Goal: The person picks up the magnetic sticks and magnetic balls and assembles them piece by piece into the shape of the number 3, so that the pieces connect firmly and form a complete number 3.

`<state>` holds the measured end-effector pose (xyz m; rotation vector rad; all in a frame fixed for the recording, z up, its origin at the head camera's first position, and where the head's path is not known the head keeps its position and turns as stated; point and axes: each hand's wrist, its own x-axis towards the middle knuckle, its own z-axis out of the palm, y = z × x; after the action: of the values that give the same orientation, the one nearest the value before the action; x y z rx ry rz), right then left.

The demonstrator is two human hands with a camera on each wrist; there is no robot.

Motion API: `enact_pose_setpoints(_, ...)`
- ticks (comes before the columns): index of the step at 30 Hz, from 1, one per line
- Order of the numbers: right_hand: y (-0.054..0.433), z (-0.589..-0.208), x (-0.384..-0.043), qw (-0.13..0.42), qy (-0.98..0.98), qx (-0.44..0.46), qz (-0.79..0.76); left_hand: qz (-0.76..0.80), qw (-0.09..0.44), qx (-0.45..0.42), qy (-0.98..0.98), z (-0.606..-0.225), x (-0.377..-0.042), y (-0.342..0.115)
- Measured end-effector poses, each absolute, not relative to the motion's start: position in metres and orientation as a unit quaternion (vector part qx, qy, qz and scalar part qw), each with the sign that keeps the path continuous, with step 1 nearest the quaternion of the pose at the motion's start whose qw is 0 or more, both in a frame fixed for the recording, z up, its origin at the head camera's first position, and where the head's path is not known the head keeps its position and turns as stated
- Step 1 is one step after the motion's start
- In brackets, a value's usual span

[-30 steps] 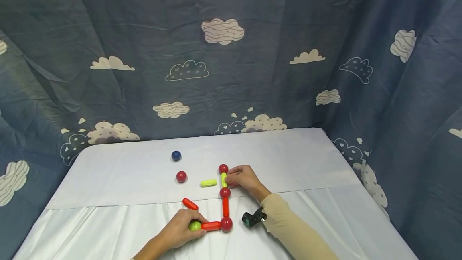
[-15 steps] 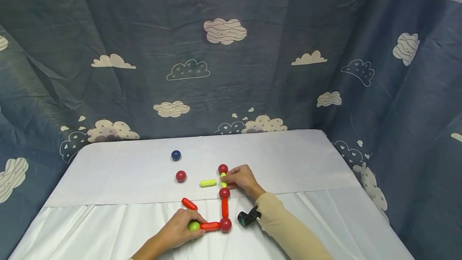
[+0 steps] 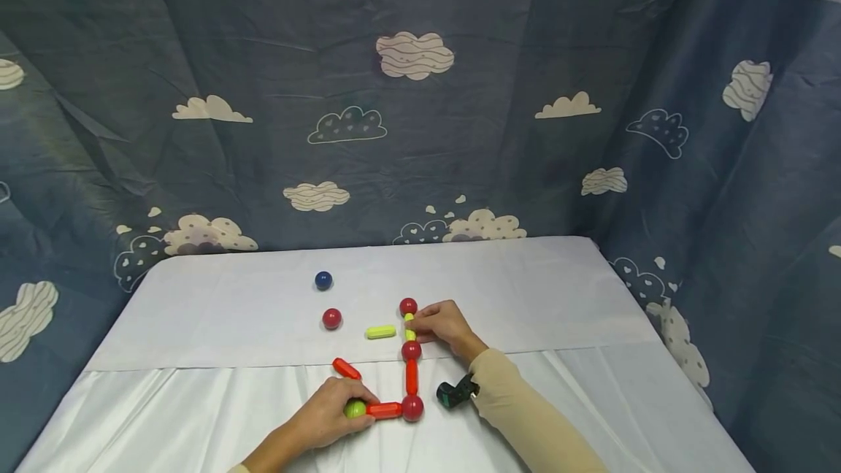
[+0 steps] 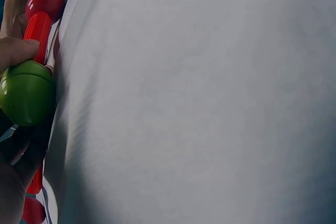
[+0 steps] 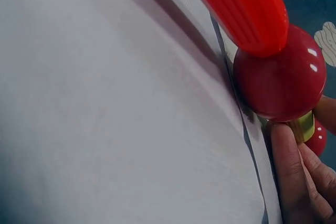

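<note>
My left hand (image 3: 331, 412) holds a green ball (image 3: 355, 409), its fingertips reaching a red rod (image 3: 385, 411). That rod runs right to a near red ball (image 3: 412, 408). From there a second red rod (image 3: 411, 377) leads away to a middle red ball (image 3: 411, 350). Beyond it a yellow rod (image 3: 410, 335) is pinched by my right hand (image 3: 444, 324), which covers part of it; a far red ball (image 3: 408, 306) sits at its end. In the right wrist view the thumb (image 5: 287, 166) presses near the yellow rod (image 5: 303, 128).
A loose yellow rod (image 3: 380, 332) lies left of the chain, and a loose red rod (image 3: 346, 368) just beyond my left hand. Farther left are a red ball (image 3: 331, 319) and a blue ball (image 3: 323, 281). White cloth covers the table (image 3: 558, 298); a cloud-print curtain (image 3: 460, 130) hangs behind.
The right fingers have shifted slightly leftward across the pinched yellow rod. The left hand stays on the green ball, and the chain keeps its shape. The head view has moved slightly.
</note>
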<state>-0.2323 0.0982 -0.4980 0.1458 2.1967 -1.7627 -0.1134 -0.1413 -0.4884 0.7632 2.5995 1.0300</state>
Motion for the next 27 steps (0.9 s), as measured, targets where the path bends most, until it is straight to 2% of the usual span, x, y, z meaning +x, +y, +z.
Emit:
enact_pose_setpoints(18, 0.097, -0.498, -0.23, 0.158, 0.769, 0.056, -0.617, 0.379, 0.114, 0.285, 0.873, -0.483, -0.121, -0.146)
enact_pose_setpoints(27, 0.097, -0.497, -0.228, 0.153, 0.776, 0.058, -0.609, 0.372, 0.084, 0.269, 0.884, -0.465, -0.15, -0.146)
